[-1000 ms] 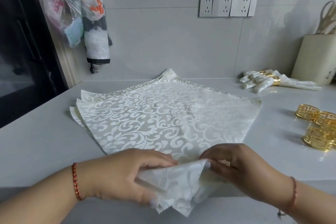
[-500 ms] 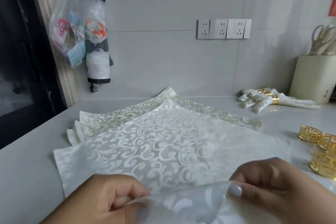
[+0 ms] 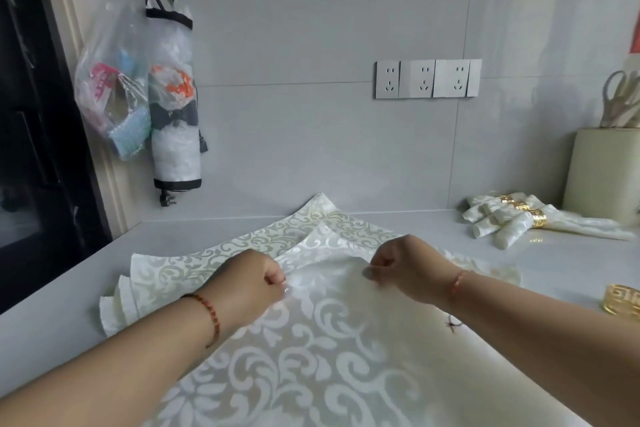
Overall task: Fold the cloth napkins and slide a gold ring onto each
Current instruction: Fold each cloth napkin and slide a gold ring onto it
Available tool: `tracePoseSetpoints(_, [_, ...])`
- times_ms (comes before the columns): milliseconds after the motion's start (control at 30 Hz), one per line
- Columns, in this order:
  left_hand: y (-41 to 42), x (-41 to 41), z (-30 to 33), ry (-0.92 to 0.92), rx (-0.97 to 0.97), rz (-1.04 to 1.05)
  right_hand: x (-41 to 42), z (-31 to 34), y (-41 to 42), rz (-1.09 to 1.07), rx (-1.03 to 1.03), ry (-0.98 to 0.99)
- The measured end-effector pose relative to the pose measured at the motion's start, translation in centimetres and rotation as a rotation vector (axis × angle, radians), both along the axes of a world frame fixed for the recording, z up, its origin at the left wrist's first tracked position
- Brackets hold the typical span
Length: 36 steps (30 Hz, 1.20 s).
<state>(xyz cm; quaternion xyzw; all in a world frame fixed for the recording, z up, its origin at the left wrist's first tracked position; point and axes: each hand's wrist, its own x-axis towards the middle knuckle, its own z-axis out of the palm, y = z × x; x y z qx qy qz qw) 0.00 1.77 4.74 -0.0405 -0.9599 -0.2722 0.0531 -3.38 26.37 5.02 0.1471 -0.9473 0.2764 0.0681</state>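
**Napkin edge pinched in both hands**

While the left hand point(image 3: 254, 282) and right hand point(image 3: 403, 265) each pinch the top napkin point(image 3: 311, 350) by its edge, the napkin stack point(image 3: 194, 263) lies beneath them on the counter point(image 3: 52, 305); finished ringed napkins point(image 3: 519, 218) and a gold ring point(image 3: 623, 300) sit rightward.

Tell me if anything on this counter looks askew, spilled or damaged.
Nothing spilled or damaged. The stack of napkins is fanned unevenly, corners staggered at its left end. The left hand and right hand pinch the top napkin, lifted mid-fold. Finished napkins lie loosely heaped near the holder.
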Motion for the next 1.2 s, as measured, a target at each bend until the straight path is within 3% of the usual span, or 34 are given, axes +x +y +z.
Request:
tracePoseSetpoints(233, [1.4, -11.3, -2.0, -0.121, -0.109, 0.149, -9.8, -2.6, -2.0, -0.128, 0.178, -0.085])
tracePoseSetpoints(367, [1.3, -15.9, -3.3, -0.174, -0.190, 0.207, -13.4, -3.4, -2.6, -0.187, 0.154, -0.133])
tracePoseSetpoints(467, [1.0, -18.2, -3.9, -0.200, -0.139, 0.266, -15.3, -3.6, -3.1, -0.200, 0.133, -0.141])
tracePoseSetpoints(600, [0.9, -19.9, -4.6, -0.221, -0.064, 0.339, -17.0, -4.1, -3.7, -0.224, 0.126, -0.149])
tracePoseSetpoints(967, [1.4, -20.6, -3.8, -0.318, -0.097, 0.308, -18.6, -4.9, -4.0, -0.249, 0.118, -0.135])
tracePoseSetpoints(1200, [0.9, -20.6, -5.7, -0.163, -0.084, 0.274, -18.7, -6.0, -3.5, -0.226, 0.067, -0.121])
